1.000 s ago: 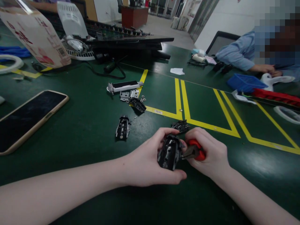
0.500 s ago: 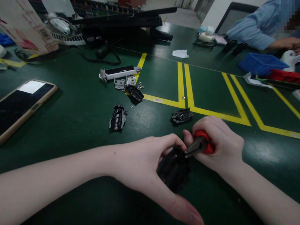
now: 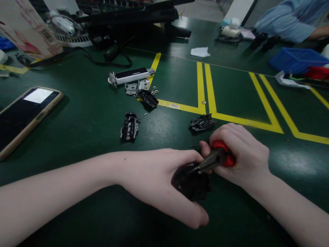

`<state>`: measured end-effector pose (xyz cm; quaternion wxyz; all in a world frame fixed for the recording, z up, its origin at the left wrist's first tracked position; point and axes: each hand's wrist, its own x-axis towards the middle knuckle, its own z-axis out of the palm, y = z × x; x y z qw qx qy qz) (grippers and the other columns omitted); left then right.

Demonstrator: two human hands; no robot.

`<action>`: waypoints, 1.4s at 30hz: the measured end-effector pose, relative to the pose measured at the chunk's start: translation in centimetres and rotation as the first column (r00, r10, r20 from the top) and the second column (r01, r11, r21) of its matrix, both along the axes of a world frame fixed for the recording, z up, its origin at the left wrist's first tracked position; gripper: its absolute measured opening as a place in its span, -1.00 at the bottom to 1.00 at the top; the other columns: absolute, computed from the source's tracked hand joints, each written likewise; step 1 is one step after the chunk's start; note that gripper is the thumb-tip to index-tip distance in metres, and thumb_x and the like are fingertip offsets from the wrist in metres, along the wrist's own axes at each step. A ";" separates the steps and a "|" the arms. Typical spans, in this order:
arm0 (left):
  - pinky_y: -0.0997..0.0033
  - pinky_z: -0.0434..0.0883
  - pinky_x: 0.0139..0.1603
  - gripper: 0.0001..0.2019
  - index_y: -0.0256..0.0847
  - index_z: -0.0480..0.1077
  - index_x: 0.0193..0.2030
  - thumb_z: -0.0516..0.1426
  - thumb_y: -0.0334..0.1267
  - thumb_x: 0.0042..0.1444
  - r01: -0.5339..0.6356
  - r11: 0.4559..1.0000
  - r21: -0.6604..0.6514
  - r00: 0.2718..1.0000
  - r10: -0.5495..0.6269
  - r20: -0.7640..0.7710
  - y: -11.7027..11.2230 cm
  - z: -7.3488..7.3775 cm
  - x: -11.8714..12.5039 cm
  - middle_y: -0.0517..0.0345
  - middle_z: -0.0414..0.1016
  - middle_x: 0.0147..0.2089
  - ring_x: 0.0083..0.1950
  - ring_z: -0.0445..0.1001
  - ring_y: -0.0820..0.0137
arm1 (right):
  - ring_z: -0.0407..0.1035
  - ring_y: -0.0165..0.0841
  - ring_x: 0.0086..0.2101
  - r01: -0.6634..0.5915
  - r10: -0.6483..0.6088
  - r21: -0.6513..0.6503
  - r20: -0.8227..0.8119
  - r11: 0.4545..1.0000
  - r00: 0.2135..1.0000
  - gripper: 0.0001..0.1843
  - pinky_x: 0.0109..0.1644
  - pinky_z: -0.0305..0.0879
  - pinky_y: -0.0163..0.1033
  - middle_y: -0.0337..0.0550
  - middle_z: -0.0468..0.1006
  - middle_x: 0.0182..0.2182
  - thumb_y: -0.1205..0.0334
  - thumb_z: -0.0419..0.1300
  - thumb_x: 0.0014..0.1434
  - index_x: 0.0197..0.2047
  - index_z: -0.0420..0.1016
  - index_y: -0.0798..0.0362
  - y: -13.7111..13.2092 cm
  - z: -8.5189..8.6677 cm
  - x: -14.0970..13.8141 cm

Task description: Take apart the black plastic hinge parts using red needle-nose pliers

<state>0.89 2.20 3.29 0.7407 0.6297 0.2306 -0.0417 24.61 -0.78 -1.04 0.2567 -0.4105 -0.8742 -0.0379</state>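
Observation:
My left hand (image 3: 164, 185) is curled around a dark black plastic part (image 3: 191, 187), its thumb stretched along the near side. In my right hand (image 3: 240, 157) are red-handled pliers (image 3: 212, 161), with their jaw tips touching the top of that part. Whether the jaws grip anything is too small to tell. A thin dark pin (image 3: 194, 146) shows beside my right fingertips. Beyond my hands lie a black mechanism piece (image 3: 203, 122) on the right, another black piece (image 3: 130, 127) on the left, and a third (image 3: 148, 98) farther back.
A white-and-black slim unit (image 3: 132, 76), metal brackets (image 3: 137, 87) and small rings (image 3: 155, 90) lie together behind. A phone (image 3: 25, 113) rests at left. Blue bin (image 3: 295, 60) and a co-worker's sleeve (image 3: 288, 20) are at far right. Yellow tape (image 3: 246, 120) marks the green table.
The pliers' tips have moved left and further onto the black part. My left thumb has drawn in closer to it, and the view has shifted slightly.

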 end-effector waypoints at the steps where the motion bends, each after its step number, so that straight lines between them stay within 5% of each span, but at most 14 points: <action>1: 0.52 0.40 -0.43 -0.62 -0.15 0.36 -0.02 0.36 -0.24 0.06 -0.024 1.000 -0.017 1.000 0.024 0.014 -0.2 -0.3 0.0 0.24 0.43 -0.21 -0.34 0.45 0.46 | 0.32 -0.30 -0.42 -0.001 0.001 -0.002 0.000 1.000 1.000 -0.75 -0.35 0.26 -0.13 -0.24 0.39 -0.45 0.32 0.26 0.18 -0.31 0.22 -0.09 0.0 0.0 0.0; 6: 0.55 0.41 -0.44 -0.74 -0.14 0.38 -0.14 0.28 -0.42 0.04 -0.094 0.980 -0.173 0.994 0.104 0.046 -0.9 -1.0 -0.1 0.26 0.43 -0.28 -0.34 0.43 0.46 | 0.31 -0.31 -0.43 0.022 -0.022 0.011 -0.011 1.000 1.000 -0.76 -0.36 0.27 -0.13 -0.24 0.38 -0.44 0.32 0.25 0.21 -0.29 0.21 -0.09 0.1 -0.2 0.2; 11: 0.56 0.44 -0.35 -0.58 -0.11 0.40 0.05 0.27 -0.50 0.06 -0.162 0.942 -0.295 0.982 0.184 0.048 -1.1 -0.8 -0.2 0.25 0.48 -0.21 -0.29 0.47 0.50 | 0.31 -0.32 -0.43 0.013 -0.013 0.017 -0.001 1.000 1.000 -0.75 -0.37 0.26 -0.16 -0.25 0.38 -0.44 0.37 0.26 0.16 -0.29 0.22 -0.08 0.2 0.0 0.5; 18: 0.56 0.35 -0.32 -0.69 -0.21 0.47 -0.02 0.36 -0.38 0.10 -0.300 0.935 -0.189 0.939 0.324 0.115 -1.7 -1.3 0.2 0.31 0.43 -0.29 -0.30 0.44 0.51 | 0.32 -0.29 -0.42 0.022 -0.022 -0.015 -0.032 1.000 0.999 -0.77 -0.36 0.23 -0.15 -0.23 0.39 -0.43 0.34 0.27 0.14 -0.30 0.26 -0.09 0.1 0.0 0.6; 24: 0.47 0.23 -0.40 -0.64 -0.28 0.48 -0.02 0.37 -0.22 0.08 -0.296 0.950 -0.099 0.948 0.304 0.089 -2.0 -1.5 0.5 0.33 0.35 -0.38 -0.39 0.32 0.49 | 0.32 -0.30 -0.43 0.019 -0.019 -0.010 -0.024 1.000 1.000 -0.81 -0.35 0.25 -0.14 -0.24 0.40 -0.45 0.27 0.25 0.21 -0.32 0.26 -0.10 0.1 0.0 0.3; 30: 0.50 0.26 -0.36 -0.76 -0.26 0.39 -0.40 0.34 -0.22 0.12 -0.257 0.962 -0.096 0.952 0.269 0.148 -2.0 -1.6 0.4 0.32 0.31 -0.41 -0.37 0.31 0.51 | 0.32 -0.29 -0.42 -0.007 0.008 -0.025 0.015 1.000 1.000 -0.79 -0.33 0.26 -0.12 -0.23 0.39 -0.44 0.30 0.23 0.24 -0.31 0.23 -0.10 0.1 -0.1 0.2; 42: 0.47 0.23 -0.35 -0.73 -0.28 0.47 -0.13 0.37 -0.22 0.11 -0.256 0.956 -0.144 0.945 0.279 0.169 -1.9 -2.1 0.3 0.31 0.32 -0.37 -0.36 0.29 0.49 | 0.30 -0.30 -0.42 -0.006 0.008 -0.027 0.056 1.000 0.998 -0.75 -0.32 0.23 -0.14 -0.24 0.36 -0.45 0.33 0.22 0.25 -0.31 0.18 -0.09 0.0 -0.1 0.0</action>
